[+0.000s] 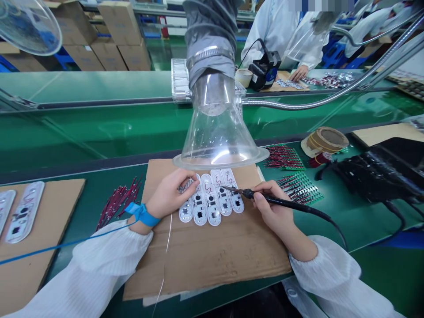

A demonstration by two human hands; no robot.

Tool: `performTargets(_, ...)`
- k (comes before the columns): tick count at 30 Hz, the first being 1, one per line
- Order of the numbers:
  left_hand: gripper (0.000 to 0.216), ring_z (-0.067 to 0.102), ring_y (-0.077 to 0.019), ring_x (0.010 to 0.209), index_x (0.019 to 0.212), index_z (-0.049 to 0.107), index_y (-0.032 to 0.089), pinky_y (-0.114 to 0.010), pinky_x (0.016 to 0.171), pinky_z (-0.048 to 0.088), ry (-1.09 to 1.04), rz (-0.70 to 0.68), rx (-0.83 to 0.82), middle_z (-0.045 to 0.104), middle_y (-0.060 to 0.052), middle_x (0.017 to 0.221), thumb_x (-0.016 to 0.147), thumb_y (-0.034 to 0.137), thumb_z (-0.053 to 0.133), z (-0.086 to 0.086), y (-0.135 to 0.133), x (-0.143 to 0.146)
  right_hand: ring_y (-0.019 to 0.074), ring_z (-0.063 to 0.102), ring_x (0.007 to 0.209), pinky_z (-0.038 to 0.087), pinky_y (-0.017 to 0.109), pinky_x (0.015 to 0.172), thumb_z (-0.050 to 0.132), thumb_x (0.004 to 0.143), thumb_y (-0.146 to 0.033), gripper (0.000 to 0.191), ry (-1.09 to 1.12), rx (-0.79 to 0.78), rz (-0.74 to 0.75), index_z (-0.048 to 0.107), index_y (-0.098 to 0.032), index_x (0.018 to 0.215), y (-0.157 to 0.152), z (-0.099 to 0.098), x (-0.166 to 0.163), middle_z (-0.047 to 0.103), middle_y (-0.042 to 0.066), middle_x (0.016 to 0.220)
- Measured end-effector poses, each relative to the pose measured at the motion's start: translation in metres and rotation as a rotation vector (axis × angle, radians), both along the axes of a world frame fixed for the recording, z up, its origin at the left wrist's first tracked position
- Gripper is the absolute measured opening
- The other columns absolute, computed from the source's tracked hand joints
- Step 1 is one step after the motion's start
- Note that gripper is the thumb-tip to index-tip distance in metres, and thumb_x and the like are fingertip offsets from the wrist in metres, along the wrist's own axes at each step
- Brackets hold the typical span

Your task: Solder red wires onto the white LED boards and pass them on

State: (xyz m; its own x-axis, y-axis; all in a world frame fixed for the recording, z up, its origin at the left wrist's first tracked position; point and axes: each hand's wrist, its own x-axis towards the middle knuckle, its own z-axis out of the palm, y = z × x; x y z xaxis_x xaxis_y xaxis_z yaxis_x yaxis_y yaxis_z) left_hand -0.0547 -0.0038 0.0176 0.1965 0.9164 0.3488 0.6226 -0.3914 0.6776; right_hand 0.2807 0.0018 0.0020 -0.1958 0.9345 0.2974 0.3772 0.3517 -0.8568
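My right hand (pixel 274 210) grips a soldering iron (pixel 285 202) like a pen, its tip over the white oval circuit boards (pixel 213 215). Several of these boards lie side by side on a cardboard sheet (pixel 215 256), with thin red wires on them. My left hand (pixel 170 192), with a blue wrist strap (pixel 143 214), hovers over the leftmost boards, thumb and fingers pinched on thin solder wire (pixel 169 236). The wire trails down across the cardboard. Part of the leftmost board is hidden behind my left fingers.
A clear fume hood (pixel 220 137) hangs low over the boards. Red wires (pixel 121 198) lie left; green boards with wires (pixel 300 187), a round tape-wrapped container (pixel 324 140) and a black device (pixel 384 170) stand right. More oval boards (pixel 26 212) lie far left. Across, a co-worker's hand (pixel 299 73) touches boards.
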Motion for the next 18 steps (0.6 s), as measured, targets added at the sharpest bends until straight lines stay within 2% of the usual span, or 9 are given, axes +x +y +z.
performTargets(7, 0.010, 0.051, -0.0160, 0.067, 0.097, 0.069, 0.022, -0.030, 0.069, 0.046, -0.029, 0.060, 0.040, 0.054, 0.004, 0.072, 0.102, 0.028, 0.063, 0.0003, -0.0023, -0.0010, 0.0178, 0.064, 0.058, 0.053, 0.032, 0.055, 0.068, 0.109, -0.066, 0.040, 0.119, 0.021, -0.043, 0.067, -0.027, 0.100, -0.0018, 0.0037, -0.0080, 0.070, 0.000, 0.075)
performTargets(12, 0.010, 0.051, -0.0165, 0.068, 0.095, 0.068, 0.023, -0.030, 0.070, 0.047, -0.013, 0.060, 0.003, 0.055, 0.003, 0.073, 0.102, 0.028, 0.063, 0.0009, -0.0034, -0.0016, 0.0207, 0.068, 0.064, 0.055, 0.035, 0.060, 0.066, 0.109, -0.068, 0.042, 0.028, -0.003, -0.010, 0.069, -0.027, 0.099, -0.0016, 0.0037, -0.0091, 0.070, 0.001, 0.075)
performTargets(18, 0.010, 0.051, -0.0156, 0.066, 0.096, 0.067, 0.023, -0.029, 0.068, 0.045, 0.000, 0.022, 0.034, 0.054, 0.004, 0.073, 0.103, 0.027, 0.062, -0.0002, -0.0012, -0.0009, 0.0197, 0.069, 0.062, 0.055, 0.034, 0.059, 0.067, 0.110, -0.066, 0.039, -0.011, 0.001, 0.027, 0.070, -0.027, 0.102, -0.0012, 0.0021, -0.0086, 0.073, 0.001, 0.077)
